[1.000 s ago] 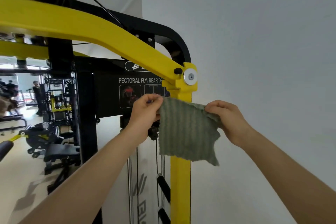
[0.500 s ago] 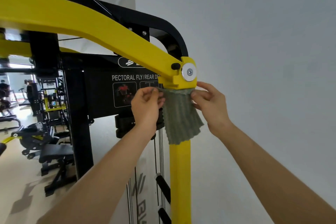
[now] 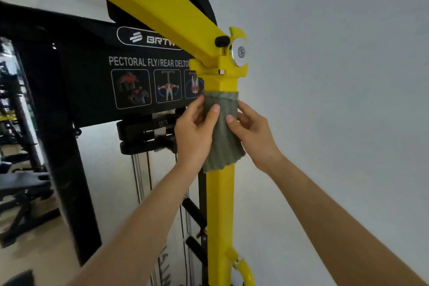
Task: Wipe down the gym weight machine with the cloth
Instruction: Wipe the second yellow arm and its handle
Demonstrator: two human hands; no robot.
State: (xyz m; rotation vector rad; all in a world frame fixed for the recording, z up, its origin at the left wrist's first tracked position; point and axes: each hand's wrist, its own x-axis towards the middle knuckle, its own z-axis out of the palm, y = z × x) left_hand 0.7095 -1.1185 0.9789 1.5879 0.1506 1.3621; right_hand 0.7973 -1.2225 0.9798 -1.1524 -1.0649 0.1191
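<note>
Your left hand (image 3: 193,131) and right hand (image 3: 254,133) both grip the cloth (image 3: 222,132), thumbs pressed on its front and fingers curled round the sides. Between your hands the cloth wraps the yellow post (image 3: 220,211) of the weight machine; it is grey-green, ribbed, with a wavy lower edge hanging below your left wrist. Above your hands sits the yellow pivot joint (image 3: 234,53), and beyond your left hand a black exercise sign (image 3: 139,76).

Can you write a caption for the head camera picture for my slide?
Both hands, left hand and right hand, hold a green cloth around the gym machine's yellow post.
</note>
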